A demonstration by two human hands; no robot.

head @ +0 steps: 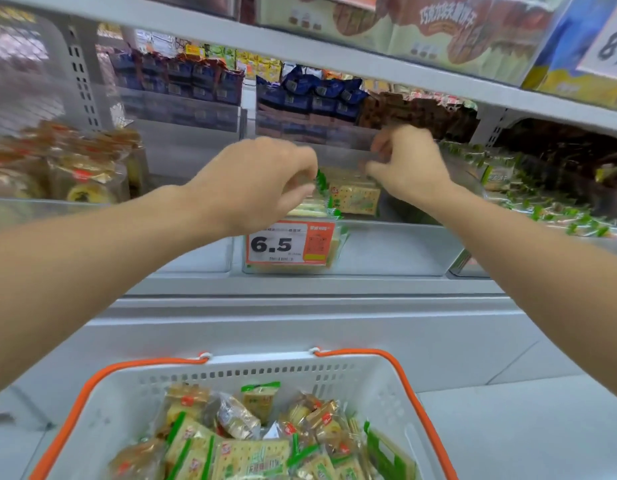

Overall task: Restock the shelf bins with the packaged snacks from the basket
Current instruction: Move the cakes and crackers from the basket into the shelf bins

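Reaching into clear plastic bin [386, 251] | both hands, left [265, 181], right [407, 164], curled; grip unclear | square cracker packets [354, 199]

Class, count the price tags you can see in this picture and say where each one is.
2. One price tag reading 6.5 is on the front of the middle clear bin. Another tag, cut off by the frame edge, is at the upper right. Others may be hidden.

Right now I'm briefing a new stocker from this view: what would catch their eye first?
Two hands, left and right, reach into the middle clear bin, fingers curled over cracker packs. On the bin's front sits an orange price tag reading 6.5. Below, an orange-handled basket holds mixed snack packs.
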